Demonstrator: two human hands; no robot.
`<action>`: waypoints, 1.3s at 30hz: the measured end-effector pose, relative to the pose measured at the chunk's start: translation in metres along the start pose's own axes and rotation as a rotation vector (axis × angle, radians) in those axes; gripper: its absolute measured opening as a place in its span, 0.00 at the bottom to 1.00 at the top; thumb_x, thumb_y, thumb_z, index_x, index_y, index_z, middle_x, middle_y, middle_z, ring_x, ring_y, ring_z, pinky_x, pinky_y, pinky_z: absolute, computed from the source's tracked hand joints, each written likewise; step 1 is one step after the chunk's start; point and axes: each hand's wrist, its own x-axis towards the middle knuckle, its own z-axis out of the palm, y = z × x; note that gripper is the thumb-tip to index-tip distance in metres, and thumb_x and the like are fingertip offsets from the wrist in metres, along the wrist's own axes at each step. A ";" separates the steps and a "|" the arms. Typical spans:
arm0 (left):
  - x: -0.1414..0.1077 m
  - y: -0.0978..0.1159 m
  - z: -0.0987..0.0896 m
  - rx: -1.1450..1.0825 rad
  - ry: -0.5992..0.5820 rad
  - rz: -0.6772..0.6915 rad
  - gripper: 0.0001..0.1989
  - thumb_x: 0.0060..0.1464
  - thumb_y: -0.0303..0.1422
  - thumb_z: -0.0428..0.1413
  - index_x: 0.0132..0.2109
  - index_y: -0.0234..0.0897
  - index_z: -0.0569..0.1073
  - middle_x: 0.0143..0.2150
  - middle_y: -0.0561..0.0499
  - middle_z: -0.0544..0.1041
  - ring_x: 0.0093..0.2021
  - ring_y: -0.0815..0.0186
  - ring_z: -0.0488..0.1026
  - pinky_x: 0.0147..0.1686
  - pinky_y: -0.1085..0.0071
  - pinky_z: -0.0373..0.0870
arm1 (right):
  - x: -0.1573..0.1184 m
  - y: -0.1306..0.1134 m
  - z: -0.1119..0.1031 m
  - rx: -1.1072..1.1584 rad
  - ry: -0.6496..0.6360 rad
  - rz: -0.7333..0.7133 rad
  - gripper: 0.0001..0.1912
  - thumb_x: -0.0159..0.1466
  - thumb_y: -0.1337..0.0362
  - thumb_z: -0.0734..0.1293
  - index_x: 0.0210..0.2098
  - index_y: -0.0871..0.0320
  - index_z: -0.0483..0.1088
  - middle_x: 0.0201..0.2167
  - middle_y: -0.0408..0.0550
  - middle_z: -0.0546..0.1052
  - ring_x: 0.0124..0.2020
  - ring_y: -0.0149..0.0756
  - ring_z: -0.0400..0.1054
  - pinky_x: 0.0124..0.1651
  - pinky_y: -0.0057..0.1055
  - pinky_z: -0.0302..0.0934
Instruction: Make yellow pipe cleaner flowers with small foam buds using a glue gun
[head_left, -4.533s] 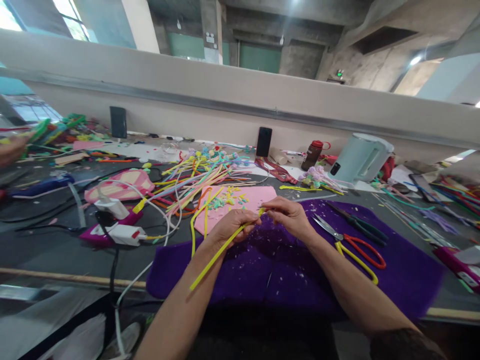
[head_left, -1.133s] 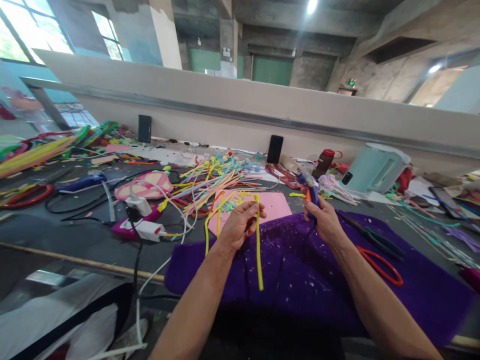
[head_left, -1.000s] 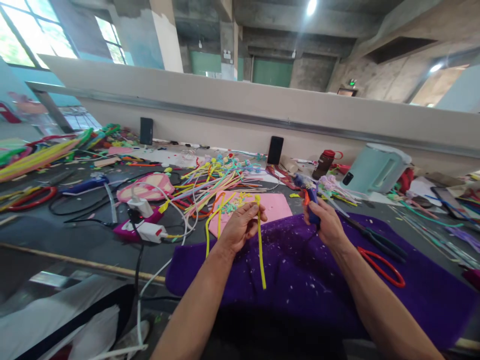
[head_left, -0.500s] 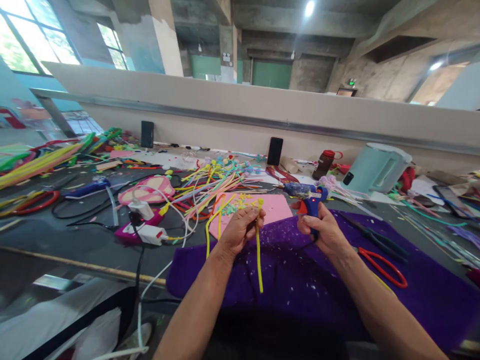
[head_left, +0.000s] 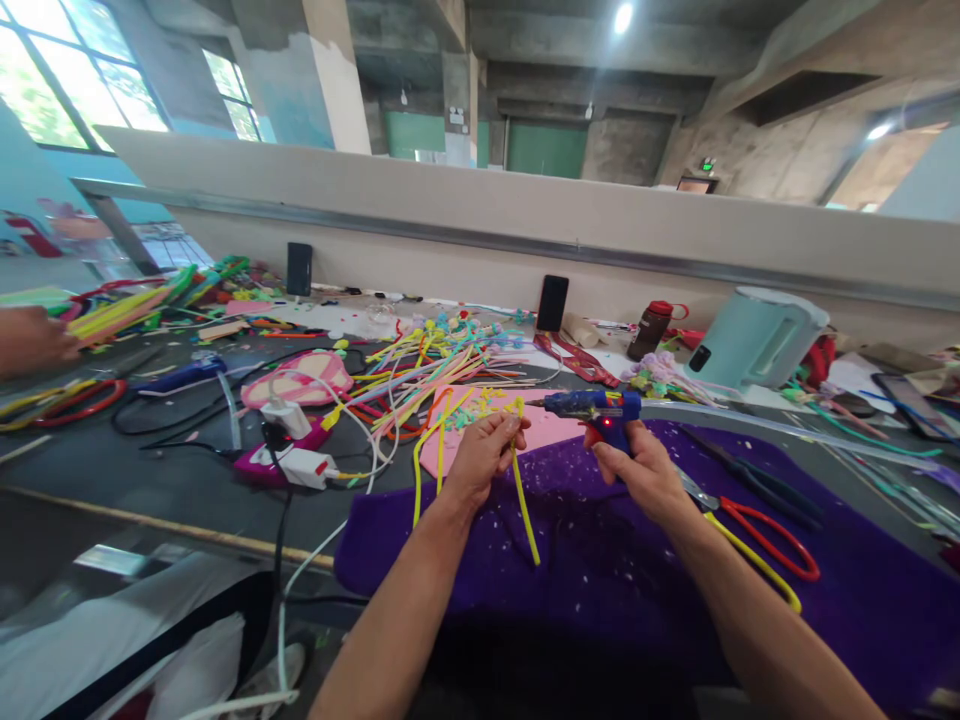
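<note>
My left hand pinches a yellow pipe cleaner near its top, where a small yellow shape sticks up above the fingertips. The long end hangs down over the purple cloth. My right hand is wrapped round the handle of a blue glue gun with a red light lit on its side. Its metal nozzle points left, close to the yellow tip; whether they touch I cannot tell. Behind my left hand lies a pink foam sheet with small yellow and teal pieces on it.
Red-handled scissors and dark pliers lie right on the cloth. A power strip with cables and a second glue gun lie left. Pipe cleaners, a kettle and a bottle stand behind. Another person's hand is far left.
The glue gun has moved left and turned, bringing its nozzle near the yellow tip. The hanging pipe cleaner end has swung right. Another person's hand has appeared at the far left.
</note>
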 end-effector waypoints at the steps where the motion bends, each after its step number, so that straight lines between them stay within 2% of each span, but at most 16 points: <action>1: 0.000 0.000 0.000 0.006 -0.005 0.009 0.13 0.48 0.39 0.53 0.29 0.30 0.69 0.25 0.53 0.70 0.12 0.83 0.52 0.12 0.79 0.40 | 0.000 -0.001 0.000 -0.023 0.007 -0.001 0.08 0.58 0.59 0.61 0.31 0.58 0.63 0.17 0.40 0.65 0.21 0.30 0.60 0.27 0.28 0.54; 7: -0.001 0.000 0.001 0.014 -0.044 0.009 0.13 0.50 0.39 0.52 0.29 0.30 0.69 0.24 0.54 0.68 0.12 0.83 0.52 0.12 0.79 0.40 | 0.001 -0.001 0.000 -0.083 0.020 0.001 0.08 0.58 0.59 0.61 0.29 0.58 0.63 0.18 0.41 0.65 0.20 0.30 0.60 0.25 0.27 0.54; 20: 0.000 -0.002 0.000 0.014 -0.048 -0.023 0.14 0.48 0.40 0.54 0.29 0.30 0.70 0.24 0.53 0.69 0.12 0.83 0.52 0.11 0.79 0.40 | 0.002 -0.005 0.000 -0.102 0.032 -0.012 0.10 0.57 0.60 0.60 0.23 0.59 0.62 0.21 0.42 0.64 0.21 0.27 0.59 0.25 0.24 0.54; 28: 0.000 -0.001 0.001 0.006 -0.036 -0.028 0.14 0.47 0.40 0.54 0.30 0.31 0.70 0.23 0.54 0.69 0.11 0.82 0.52 0.11 0.79 0.40 | 0.002 -0.001 0.001 -0.065 0.004 0.018 0.09 0.58 0.60 0.60 0.29 0.60 0.63 0.18 0.40 0.63 0.19 0.27 0.58 0.23 0.24 0.54; 39: 0.000 -0.002 0.000 0.016 -0.034 -0.005 0.14 0.48 0.40 0.53 0.32 0.31 0.71 0.22 0.55 0.68 0.11 0.82 0.52 0.11 0.79 0.40 | 0.002 0.004 0.002 -0.060 -0.006 0.025 0.09 0.57 0.60 0.61 0.29 0.60 0.64 0.20 0.41 0.64 0.20 0.28 0.59 0.23 0.24 0.54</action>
